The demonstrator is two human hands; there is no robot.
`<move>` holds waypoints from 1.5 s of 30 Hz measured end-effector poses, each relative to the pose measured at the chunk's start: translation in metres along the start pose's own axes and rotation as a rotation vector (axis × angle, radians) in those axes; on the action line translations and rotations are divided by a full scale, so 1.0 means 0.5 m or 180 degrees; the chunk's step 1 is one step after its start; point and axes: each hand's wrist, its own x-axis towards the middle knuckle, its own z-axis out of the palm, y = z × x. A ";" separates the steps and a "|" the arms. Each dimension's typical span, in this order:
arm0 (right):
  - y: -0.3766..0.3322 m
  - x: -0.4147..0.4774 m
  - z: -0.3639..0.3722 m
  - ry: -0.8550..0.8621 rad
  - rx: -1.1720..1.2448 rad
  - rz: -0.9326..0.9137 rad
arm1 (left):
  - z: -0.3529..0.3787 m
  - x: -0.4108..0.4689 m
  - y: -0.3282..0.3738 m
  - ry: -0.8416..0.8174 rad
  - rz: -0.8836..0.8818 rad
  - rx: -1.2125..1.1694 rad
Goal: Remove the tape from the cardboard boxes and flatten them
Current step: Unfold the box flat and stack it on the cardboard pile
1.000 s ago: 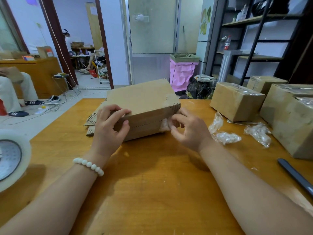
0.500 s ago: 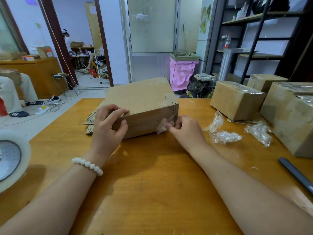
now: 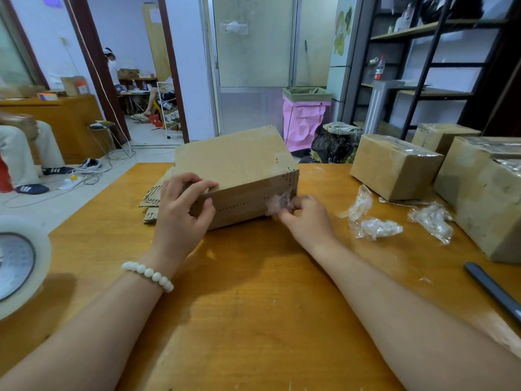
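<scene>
A brown cardboard box [image 3: 239,162] stands in the middle of the wooden table [image 3: 253,306], tilted with its near face toward me. My left hand [image 3: 180,218] grips its near left corner, fingers on top and thumb on the front face. My right hand [image 3: 304,218] pinches a crumpled strip of clear tape [image 3: 277,203] at the box's lower right front corner. Flattened cardboard pieces [image 3: 152,198] lie behind my left hand, partly hidden by the box.
Three taped boxes stand at the right: one [image 3: 394,165], a small one behind [image 3: 442,136], a big one [image 3: 490,193]. Crumpled tape wads [image 3: 375,227] [image 3: 431,218] lie between. A tape roll [image 3: 17,263] sits at the left edge, a dark tool [image 3: 493,292] at the right.
My right hand has moved down along the box's right front corner, pulling the tape strip lower. My left hand keeps its hold on the left corner.
</scene>
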 end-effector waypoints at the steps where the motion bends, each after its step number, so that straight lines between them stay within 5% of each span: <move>1: 0.001 0.000 -0.002 0.0026 0.0070 -0.0029 | 0.000 0.000 0.000 -0.0008 -0.0012 0.0008; 12: -0.019 -0.007 -0.017 0.0028 0.1537 0.0441 | 0.001 0.001 0.003 -0.0007 0.0016 0.0042; 17: -0.008 -0.007 0.009 -0.0384 0.0822 0.0354 | 0.002 0.001 0.007 -0.0003 0.0083 0.0058; 26: -0.010 -0.003 0.008 0.0261 0.0059 -0.0161 | 0.000 0.004 0.000 0.0065 -0.0018 0.0061; 29: -0.015 -0.002 0.002 0.0622 0.0401 -0.0372 | -0.001 0.004 0.001 0.0182 -0.0066 0.0072; 33: -0.020 -0.013 -0.013 0.0400 0.1005 -0.0756 | 0.000 0.003 0.000 0.0330 -0.0192 0.0225; 40: -0.019 0.010 -0.027 0.0024 0.2317 -0.0100 | 0.027 -0.005 0.002 -0.0531 0.0314 0.1096; 45: -0.020 0.009 -0.038 -0.0220 0.2540 -0.0154 | 0.039 -0.010 -0.006 -0.0240 0.0439 0.1545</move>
